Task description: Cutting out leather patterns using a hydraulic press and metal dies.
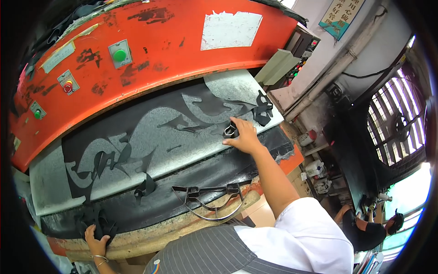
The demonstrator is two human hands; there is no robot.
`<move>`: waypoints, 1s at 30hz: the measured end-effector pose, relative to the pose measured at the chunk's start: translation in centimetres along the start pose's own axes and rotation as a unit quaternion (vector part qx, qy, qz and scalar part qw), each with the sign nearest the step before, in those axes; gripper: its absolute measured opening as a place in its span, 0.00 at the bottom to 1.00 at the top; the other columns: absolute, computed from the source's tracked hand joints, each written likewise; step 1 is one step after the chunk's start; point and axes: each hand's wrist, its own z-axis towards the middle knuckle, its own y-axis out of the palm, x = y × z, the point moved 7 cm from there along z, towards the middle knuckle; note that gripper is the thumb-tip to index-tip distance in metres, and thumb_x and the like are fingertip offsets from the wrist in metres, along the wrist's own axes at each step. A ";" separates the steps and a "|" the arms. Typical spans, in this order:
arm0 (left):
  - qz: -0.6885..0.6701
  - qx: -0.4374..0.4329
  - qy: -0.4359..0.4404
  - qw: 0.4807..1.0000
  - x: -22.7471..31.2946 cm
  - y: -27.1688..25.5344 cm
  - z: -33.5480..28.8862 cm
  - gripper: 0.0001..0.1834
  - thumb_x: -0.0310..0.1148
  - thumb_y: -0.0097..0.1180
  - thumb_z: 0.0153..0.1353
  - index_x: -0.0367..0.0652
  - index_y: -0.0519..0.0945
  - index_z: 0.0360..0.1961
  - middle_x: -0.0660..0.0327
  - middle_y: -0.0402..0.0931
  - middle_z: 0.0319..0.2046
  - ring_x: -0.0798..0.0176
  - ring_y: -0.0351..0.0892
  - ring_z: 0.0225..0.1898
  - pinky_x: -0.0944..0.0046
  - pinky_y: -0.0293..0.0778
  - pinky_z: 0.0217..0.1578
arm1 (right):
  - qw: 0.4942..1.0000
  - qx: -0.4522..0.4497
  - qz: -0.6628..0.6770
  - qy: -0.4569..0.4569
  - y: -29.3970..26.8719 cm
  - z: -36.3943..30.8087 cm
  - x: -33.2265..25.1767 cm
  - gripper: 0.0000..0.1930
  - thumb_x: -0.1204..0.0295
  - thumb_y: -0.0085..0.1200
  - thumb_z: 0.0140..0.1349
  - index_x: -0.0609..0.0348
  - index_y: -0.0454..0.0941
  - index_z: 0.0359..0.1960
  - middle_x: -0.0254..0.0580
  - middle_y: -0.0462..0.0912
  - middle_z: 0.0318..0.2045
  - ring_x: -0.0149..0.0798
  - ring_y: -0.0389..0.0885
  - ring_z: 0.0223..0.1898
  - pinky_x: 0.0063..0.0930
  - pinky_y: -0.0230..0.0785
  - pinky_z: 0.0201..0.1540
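Note:
My right hand [247,137] reaches over the pale cutting board [200,150], thumb and fingers curled around a small metal cutting die [231,130] with a bright rim. Beneath and around it lies a black sheet [132,114] with large curved shapes cut out, so the board shows through. At the near left edge, my left hand [96,244] grips a bunch of black scraps [98,222] between thumb and fingers. A larger curved metal cutting die [214,201] with cross braces rests at the bench's front edge, apart from both hands.
An orange press beam [169,41] with a green button [119,55] and a red button [68,86] spans the back. Loose black strips [263,109] lie at the board's right end. A control box [292,59] stands beyond. Another person [369,230] works at far right.

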 end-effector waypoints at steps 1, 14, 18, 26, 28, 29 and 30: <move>0.000 -0.003 0.002 1.000 0.2 0.1 0.1 0.40 0.43 0.73 0.33 0.32 0.74 0.48 0.49 0.73 0.51 0.43 0.69 0.54 0.49 0.64 0.57 | 0.996 -0.022 -0.049 -0.067 0.1 -0.6 -0.6 0.42 0.51 0.68 0.46 0.56 0.66 0.62 0.49 0.75 0.55 0.52 0.69 0.59 0.47 0.55 0.61; 0.000 0.006 0.003 1.000 -0.2 -0.1 0.1 0.40 0.40 0.74 0.31 0.33 0.74 0.48 0.49 0.72 0.51 0.42 0.68 0.54 0.49 0.63 0.57 | 0.990 0.132 -0.014 -0.042 2.3 -0.2 -0.8 0.41 0.52 0.68 0.46 0.58 0.68 0.61 0.49 0.74 0.56 0.49 0.68 0.60 0.47 0.52 0.63; -0.021 0.086 0.062 0.994 2.4 -3.0 -0.8 0.40 0.46 0.70 0.44 0.36 0.71 0.55 0.49 0.69 0.56 0.43 0.66 0.58 0.48 0.60 0.59 | 0.999 0.047 -0.017 -0.019 1.7 -0.4 -0.7 0.44 0.51 0.69 0.45 0.60 0.66 0.61 0.52 0.72 0.57 0.51 0.65 0.63 0.49 0.55 0.62; -0.183 0.237 -0.030 0.954 1.1 -9.9 8.7 0.16 0.37 0.52 0.68 0.33 0.78 0.46 0.54 0.77 0.45 0.61 0.76 0.46 0.63 0.70 0.49 | 0.987 0.067 0.048 -0.140 -3.0 -1.3 -17.6 0.36 0.56 0.67 0.52 0.61 0.69 0.59 0.52 0.76 0.49 0.51 0.71 0.52 0.42 0.63 0.55; -0.225 0.290 0.019 0.930 0.8 -10.7 13.9 0.15 0.37 0.51 0.69 0.33 0.79 0.43 0.58 0.79 0.39 0.65 0.76 0.40 0.65 0.71 0.45 | 0.973 0.036 0.101 -0.206 -1.2 -0.4 -24.5 0.35 0.54 0.66 0.53 0.58 0.69 0.60 0.50 0.77 0.49 0.50 0.74 0.50 0.43 0.65 0.55; -0.251 0.328 0.058 0.909 0.9 -11.6 15.6 0.15 0.36 0.51 0.69 0.32 0.79 0.41 0.59 0.79 0.35 0.66 0.76 0.37 0.66 0.72 0.42 | 0.963 0.040 0.152 -0.221 -0.1 -0.4 -27.3 0.35 0.54 0.65 0.54 0.58 0.69 0.60 0.51 0.77 0.50 0.51 0.74 0.52 0.42 0.66 0.56; -0.263 0.348 0.058 0.898 0.4 -12.6 16.9 0.15 0.37 0.50 0.70 0.32 0.79 0.40 0.60 0.79 0.35 0.67 0.75 0.37 0.66 0.71 0.42 | 0.961 0.034 0.177 -0.209 0.4 -0.3 -30.0 0.35 0.54 0.65 0.55 0.58 0.68 0.60 0.52 0.77 0.51 0.50 0.75 0.53 0.41 0.67 0.56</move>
